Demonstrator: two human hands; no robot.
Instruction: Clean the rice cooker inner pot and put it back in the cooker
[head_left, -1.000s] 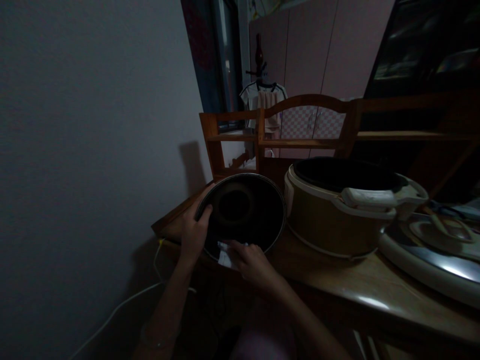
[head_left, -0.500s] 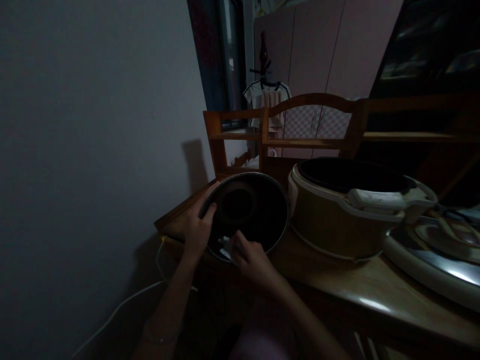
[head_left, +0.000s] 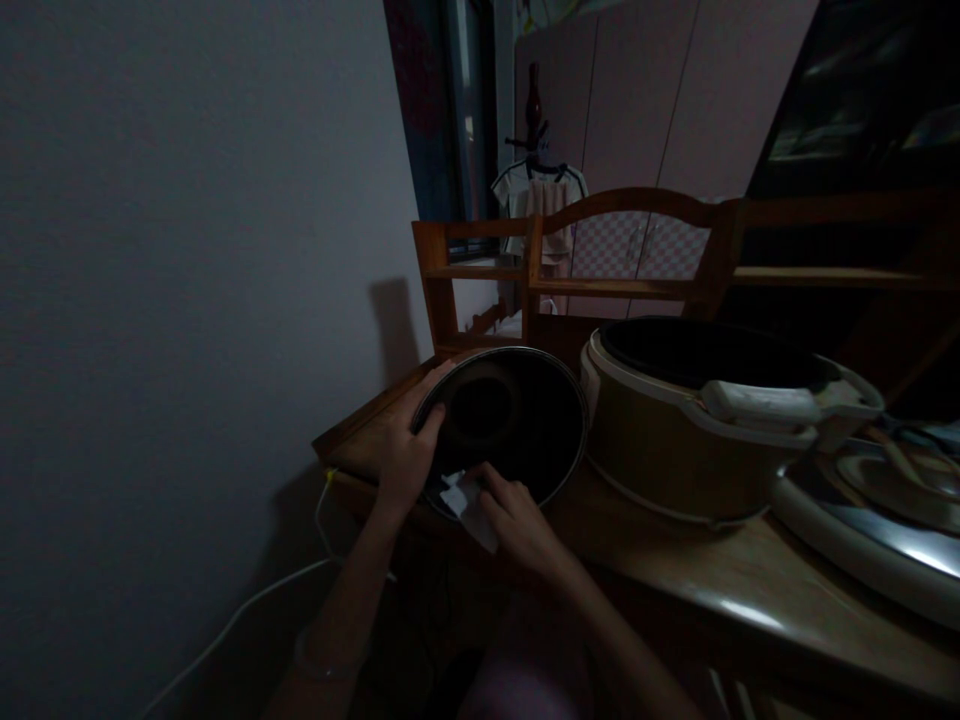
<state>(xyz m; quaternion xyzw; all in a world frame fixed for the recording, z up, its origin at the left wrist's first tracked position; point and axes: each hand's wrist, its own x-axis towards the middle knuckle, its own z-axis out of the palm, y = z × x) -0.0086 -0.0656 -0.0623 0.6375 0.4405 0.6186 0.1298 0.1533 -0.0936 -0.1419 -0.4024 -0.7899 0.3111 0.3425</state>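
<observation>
A dark round inner pot (head_left: 536,430) with a thin shiny rim is tilted toward me at the table's left end. My left hand (head_left: 411,450) grips its left rim, thumb over the inside edge and fingers round the outside. In my right hand (head_left: 510,510) a crumpled white tissue (head_left: 472,510) is pinched at the pot's near rim, part of it hanging outside. Just right of the pot stands a pressure cooker body (head_left: 675,450) with a pale rim and handles. Its inside is dark.
A large shiny lid (head_left: 885,510) lies on the wooden table (head_left: 675,560) at the right. Behind stands a wooden shelf rack (head_left: 615,285). The wall (head_left: 225,250) bounds the left side. A white cable (head_left: 247,605) hangs by the table's left edge.
My right hand has shifted slightly right, and more of the tissue shows below it. The left hand still holds the rim. The whole view has moved a little.
</observation>
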